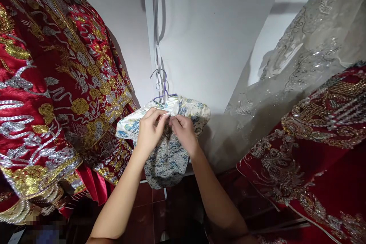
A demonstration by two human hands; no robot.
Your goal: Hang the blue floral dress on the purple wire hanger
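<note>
A white garment with blue and green floral print (167, 152) hangs on a thin purple wire hanger (163, 84) against a white wall. My left hand (149, 131) and my right hand (184, 131) are raised to its neckline, side by side. Both have their fingers pinched together on the fabric near the collar, fingertips almost touching. What lies between the fingertips is too small to make out beyond the cloth itself.
A red robe with gold and silver embroidery (48, 95) hangs close on the left. A silvery beaded sheer gown (309, 57) and another red embroidered garment (317, 152) hang on the right. White cables (156, 26) run down the wall. Dark red floor tiles (148, 213) show below.
</note>
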